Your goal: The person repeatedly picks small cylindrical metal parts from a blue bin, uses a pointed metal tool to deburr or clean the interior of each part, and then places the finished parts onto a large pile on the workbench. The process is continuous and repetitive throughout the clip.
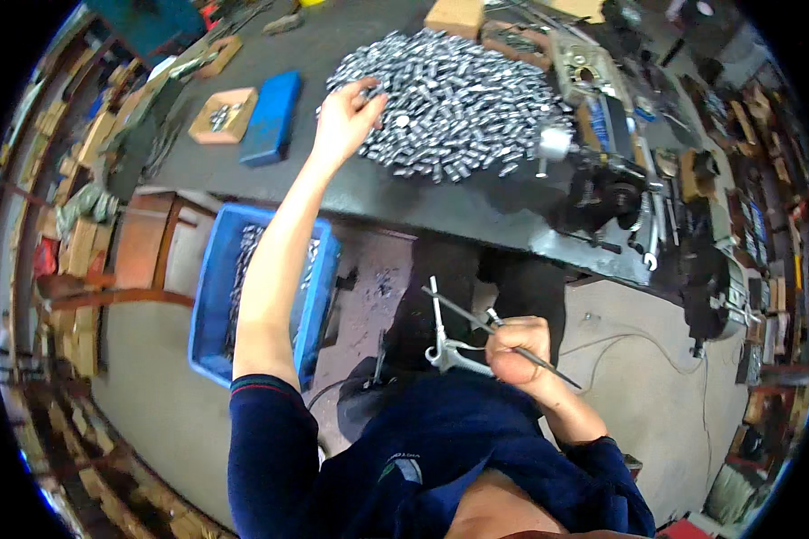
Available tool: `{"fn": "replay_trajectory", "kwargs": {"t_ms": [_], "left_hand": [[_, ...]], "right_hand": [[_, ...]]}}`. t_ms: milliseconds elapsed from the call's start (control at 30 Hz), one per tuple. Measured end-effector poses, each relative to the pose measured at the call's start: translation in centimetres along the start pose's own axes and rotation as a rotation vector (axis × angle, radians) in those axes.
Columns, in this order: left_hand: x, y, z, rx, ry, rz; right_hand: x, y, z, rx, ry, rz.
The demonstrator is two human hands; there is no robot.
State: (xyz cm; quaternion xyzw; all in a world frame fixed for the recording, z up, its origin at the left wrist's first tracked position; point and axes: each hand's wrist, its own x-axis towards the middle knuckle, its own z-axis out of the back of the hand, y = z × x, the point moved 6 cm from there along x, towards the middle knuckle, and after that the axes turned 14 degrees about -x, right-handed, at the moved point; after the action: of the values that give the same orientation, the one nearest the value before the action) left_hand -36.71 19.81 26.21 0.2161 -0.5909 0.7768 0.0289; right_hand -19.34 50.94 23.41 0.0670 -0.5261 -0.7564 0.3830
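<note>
Right hand [520,350]: near, fingers clamped on dark rod [458,310]. Blue crate [208,287]: left. Surface [404,202]: beyond. Left hand [343,119]: farther, at left edge of metal-piece heap [463,103] on surface; finger closure cannot be told.

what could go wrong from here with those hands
Some metal parts in the loose pile could slide or roll as the left hand reaches in at its edge.

The rod sticks out on both sides of the right hand, in front of the shirt, so it might poke or snag.
</note>
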Motion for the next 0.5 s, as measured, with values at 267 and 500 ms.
{"fn": "replay_trajectory", "kwargs": {"t_ms": [267, 500], "left_hand": [[-23.0, 12.6, 20.1, -0.002, -0.636, 0.407], [-31.2, 25.0, 24.8, 0.679, -0.265, 0.784]], "right_hand": [[0.1, -0.7, -1.6, -0.019, 0.020, -0.072], [0.9, -1.2, -3.1, -0.022, 0.074, -0.093]]}}
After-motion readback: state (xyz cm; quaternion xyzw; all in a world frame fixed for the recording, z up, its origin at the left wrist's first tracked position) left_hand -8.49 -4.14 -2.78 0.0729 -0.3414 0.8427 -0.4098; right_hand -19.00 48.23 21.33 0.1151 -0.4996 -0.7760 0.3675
